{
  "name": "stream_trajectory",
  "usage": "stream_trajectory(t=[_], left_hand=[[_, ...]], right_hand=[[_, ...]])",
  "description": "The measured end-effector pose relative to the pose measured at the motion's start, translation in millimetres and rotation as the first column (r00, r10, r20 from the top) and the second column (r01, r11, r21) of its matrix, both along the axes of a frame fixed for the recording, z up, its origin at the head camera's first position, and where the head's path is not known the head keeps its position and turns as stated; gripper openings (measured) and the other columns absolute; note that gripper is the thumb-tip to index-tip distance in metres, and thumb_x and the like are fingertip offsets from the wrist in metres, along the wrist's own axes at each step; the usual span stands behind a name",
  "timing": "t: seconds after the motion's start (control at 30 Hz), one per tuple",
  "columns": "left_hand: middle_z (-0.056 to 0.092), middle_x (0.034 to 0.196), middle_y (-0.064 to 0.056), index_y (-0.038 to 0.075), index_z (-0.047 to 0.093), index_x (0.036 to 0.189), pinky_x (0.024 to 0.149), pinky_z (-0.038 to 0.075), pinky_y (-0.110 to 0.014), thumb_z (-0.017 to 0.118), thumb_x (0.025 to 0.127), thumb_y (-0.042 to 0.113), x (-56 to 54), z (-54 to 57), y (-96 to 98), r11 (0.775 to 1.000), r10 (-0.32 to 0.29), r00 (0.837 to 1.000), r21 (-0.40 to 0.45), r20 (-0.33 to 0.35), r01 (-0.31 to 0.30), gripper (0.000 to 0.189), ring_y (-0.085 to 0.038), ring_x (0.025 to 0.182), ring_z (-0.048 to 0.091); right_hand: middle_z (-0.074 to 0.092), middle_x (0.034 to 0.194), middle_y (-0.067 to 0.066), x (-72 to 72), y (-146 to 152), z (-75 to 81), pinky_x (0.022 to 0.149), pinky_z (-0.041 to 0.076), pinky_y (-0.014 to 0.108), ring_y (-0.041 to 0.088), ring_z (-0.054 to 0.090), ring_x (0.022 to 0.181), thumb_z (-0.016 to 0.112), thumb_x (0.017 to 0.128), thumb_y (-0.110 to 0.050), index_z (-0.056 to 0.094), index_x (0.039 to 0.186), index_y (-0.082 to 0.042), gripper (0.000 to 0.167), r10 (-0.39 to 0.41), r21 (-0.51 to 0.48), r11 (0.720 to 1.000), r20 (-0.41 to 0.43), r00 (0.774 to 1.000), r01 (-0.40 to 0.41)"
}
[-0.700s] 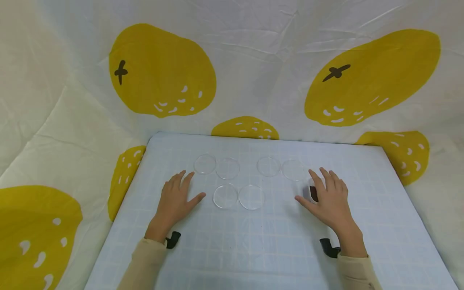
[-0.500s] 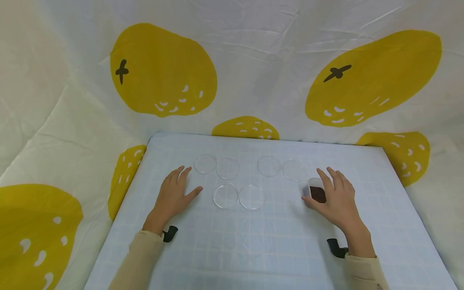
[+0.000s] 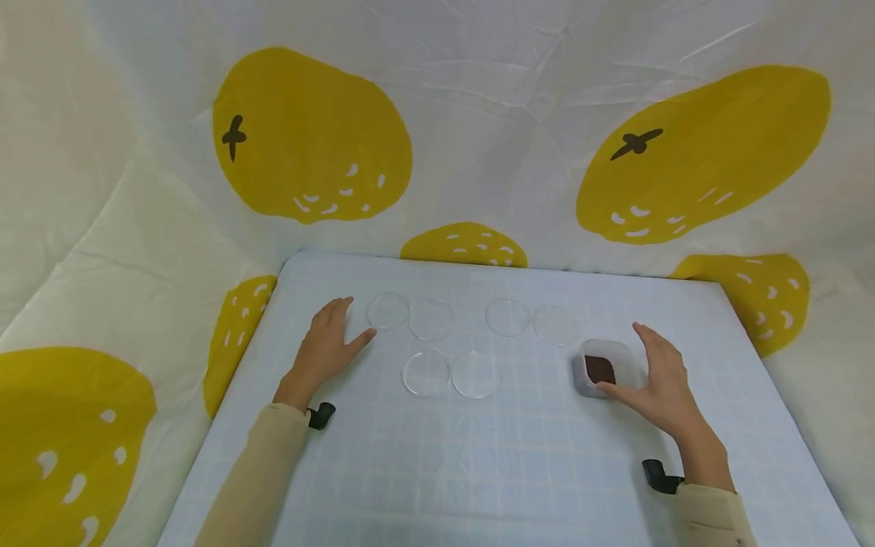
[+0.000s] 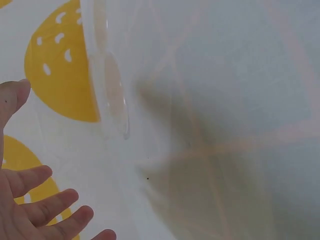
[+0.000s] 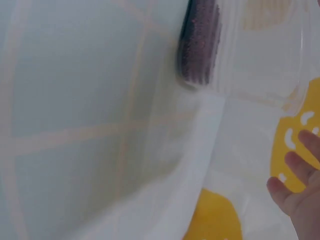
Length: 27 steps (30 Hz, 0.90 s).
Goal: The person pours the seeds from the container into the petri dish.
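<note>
A clear plastic tub [image 3: 581, 382] stood upright on the pale blue surface [image 3: 492, 463], right of its middle and well in from its right edge. In the last moment the right hand [image 3: 659, 391] had drawn aside toward that edge, baring a tub it had partly covered; the tub itself hardly shifted, so it seemed released and standing on its own. The hand's fingers were spread wide around nothing, thumb low by the tub's near side; whether the thumb still brushed the wall could not be told. The tub was square with rounded corners, its sides faintly ribbed in the right wrist view, and its dark brown contents [image 3: 600, 370] looked dense and grainy, gathered toward its left side. Left of the tub lay six thin, colourless rounds with smooth, glinting rims, set side by side in three pairs: a far-right pair [image 3: 531, 321] nearest the tub, a near pair [image 3: 450, 374] around the surface's middle, and a far-left pair [image 3: 409, 315] toward its far left corner. The left hand [image 3: 321, 349], which had also edged outward slightly, was just beside that last pair, its fingers loosely parted and holding nothing. Pale lines crossed the surface in a grid, and past its far edge rose a creased white cloth [image 3: 492, 144] printed with flat yellow fruit shapes [image 3: 314, 144].
</note>
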State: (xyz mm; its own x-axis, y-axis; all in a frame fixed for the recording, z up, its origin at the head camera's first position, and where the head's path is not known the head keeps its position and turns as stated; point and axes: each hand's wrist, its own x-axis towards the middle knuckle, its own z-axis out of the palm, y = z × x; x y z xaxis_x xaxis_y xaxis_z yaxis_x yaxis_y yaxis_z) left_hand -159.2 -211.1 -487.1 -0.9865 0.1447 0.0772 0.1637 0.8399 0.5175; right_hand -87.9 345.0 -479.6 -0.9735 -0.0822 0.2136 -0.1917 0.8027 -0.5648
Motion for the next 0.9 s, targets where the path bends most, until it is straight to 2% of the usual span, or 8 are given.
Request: stream_trajectory(t=[0.2, 0.4, 0.63, 0.77, 0.9], left_hand=[[0.030, 0.155, -0.024, 0.003, 0.032, 0.153, 0.112, 0.029, -0.059, 0.066, 0.092, 0.055, -15.0, -8.0, -0.7, 1.000, -0.003, 0.999, 0.012, 0.050, 0.002, 0.087, -0.043, 0.141, 0.027], [0.027, 0.157, -0.023, 0.003, 0.030, 0.154, 0.113, 0.027, -0.060, 0.067, 0.089, 0.060, -31.5, -11.8, -0.4, 0.999, -0.028, 0.995, 0.023, 0.101, 0.025, 0.094, -0.042, 0.143, 0.024], [0.025, 0.158, -0.024, 0.003, 0.027, 0.156, 0.115, 0.023, -0.058, 0.071, 0.085, 0.061, -50.9, -22.9, -1.4, 0.997, -0.072, 0.986, 0.005, 0.148, 0.072, 0.102, -0.043, 0.144, 0.021], [0.028, 0.157, -0.024, 0.001, 0.027, 0.155, 0.117, 0.020, -0.054, 0.073, 0.086, 0.057, -56.8, -29.2, -0.9, 0.994, -0.109, 0.978, 0.031, 0.176, 0.105, 0.101, -0.042, 0.145, 0.022], [0.030, 0.155, -0.026, -0.002, 0.027, 0.155, 0.117, 0.020, -0.055, 0.073, 0.086, 0.056, -60.2, -34.3, -2.0, 0.993, -0.115, 0.972, 0.050, 0.203, 0.107, 0.101, -0.044, 0.144, 0.023]], right_hand=[[0.018, 0.160, 0.025, 3.8, 10, -10.1, 0.101, 0.021, 0.078, 0.052, 0.016, 0.142, 0.093, 0.070, -0.037, 0.011, 0.162, -0.014, 0.125, -0.009, -0.063, 0.998, 0.129, 0.992, 0.017], [0.019, 0.158, 0.029, -0.1, 17, -21.0, 0.099, 0.025, 0.078, 0.053, 0.022, 0.139, 0.093, 0.070, -0.036, 0.008, 0.161, -0.010, 0.127, 0.019, -0.098, 0.995, 0.154, 0.988, -0.003], [0.021, 0.159, 0.026, -3.6, 19, -32.0, 0.098, 0.028, 0.077, 0.051, 0.027, 0.137, 0.090, 0.073, -0.041, 0.005, 0.162, -0.013, 0.127, 0.019, -0.107, 0.994, 0.244, 0.970, 0.008], [0.020, 0.160, 0.025, -4.2, 19, -35.1, 0.098, 0.028, 0.077, 0.053, 0.026, 0.137, 0.090, 0.074, -0.040, 0.005, 0.162, -0.013, 0.125, 0.026, -0.123, 0.992, 0.274, 0.961, 0.008], [0.021, 0.158, 0.028, -5.5, 18, -34.2, 0.098, 0.028, 0.077, 0.056, 0.027, 0.135, 0.089, 0.075, -0.041, 0.009, 0.161, -0.012, 0.121, 0.037, -0.127, 0.992, 0.294, 0.955, 0.001]])
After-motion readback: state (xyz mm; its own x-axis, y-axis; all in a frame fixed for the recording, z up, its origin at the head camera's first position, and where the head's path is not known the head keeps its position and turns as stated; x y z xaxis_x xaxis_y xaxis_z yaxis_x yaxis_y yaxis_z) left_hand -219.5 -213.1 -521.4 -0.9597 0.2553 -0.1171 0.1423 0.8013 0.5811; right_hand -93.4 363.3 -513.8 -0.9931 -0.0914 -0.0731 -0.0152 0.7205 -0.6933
